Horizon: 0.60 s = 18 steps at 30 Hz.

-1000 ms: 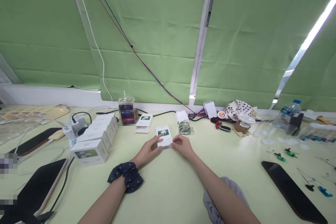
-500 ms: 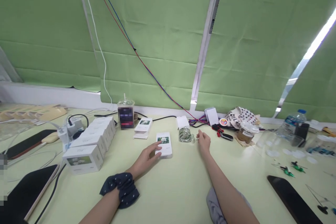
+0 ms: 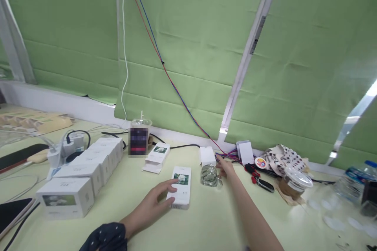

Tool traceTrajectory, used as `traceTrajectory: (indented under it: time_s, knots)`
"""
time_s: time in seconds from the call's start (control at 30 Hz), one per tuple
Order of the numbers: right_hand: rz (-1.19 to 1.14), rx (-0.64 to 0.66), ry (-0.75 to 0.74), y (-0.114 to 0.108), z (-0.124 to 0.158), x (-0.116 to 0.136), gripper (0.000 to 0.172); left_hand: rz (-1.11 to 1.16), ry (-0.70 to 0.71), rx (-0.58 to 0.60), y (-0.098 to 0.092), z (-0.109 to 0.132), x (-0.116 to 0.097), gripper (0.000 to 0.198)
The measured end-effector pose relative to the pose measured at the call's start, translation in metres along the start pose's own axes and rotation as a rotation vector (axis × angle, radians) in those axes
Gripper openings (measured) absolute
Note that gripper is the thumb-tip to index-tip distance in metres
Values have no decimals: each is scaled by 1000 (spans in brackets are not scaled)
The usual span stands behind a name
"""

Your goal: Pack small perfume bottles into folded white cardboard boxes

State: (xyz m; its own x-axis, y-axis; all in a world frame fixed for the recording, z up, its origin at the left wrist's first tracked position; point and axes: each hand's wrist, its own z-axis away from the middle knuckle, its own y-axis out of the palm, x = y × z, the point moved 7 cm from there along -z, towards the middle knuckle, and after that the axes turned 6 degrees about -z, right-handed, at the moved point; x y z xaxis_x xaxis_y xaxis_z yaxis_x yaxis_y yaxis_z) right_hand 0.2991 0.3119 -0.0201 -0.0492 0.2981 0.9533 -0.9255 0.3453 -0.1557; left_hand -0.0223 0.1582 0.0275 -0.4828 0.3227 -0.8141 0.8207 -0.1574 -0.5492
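My left hand lies on a small white box with a flower picture, which sits flat on the pale green table; the fingers are spread over its left side. My right hand reaches far forward beside a small glass bottle, fingers loosely stretched toward a white card box and a bundle of coloured wires. It holds nothing that I can see.
A row of several white boxes stands at the left beside a power strip with chargers. An open white box and a drink cup stand behind. Keys, a lidded cup and a water bottle lie right.
My right hand let go of the flower box and reached forward past the glass bottle. My left hand stayed on the box. The view swung to the right and up.
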Motion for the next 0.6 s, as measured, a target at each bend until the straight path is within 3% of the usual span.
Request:
traceTrajectory:
  time_s: [0.23, 0.6]
  knots:
    - [70, -29, 46, 11, -18, 1, 44, 7, -11, 4, -1, -3, 0, 21]
    - [45, -23, 29, 12, -20, -2, 30, -42, 37, 14, 3, -2, 2, 29]
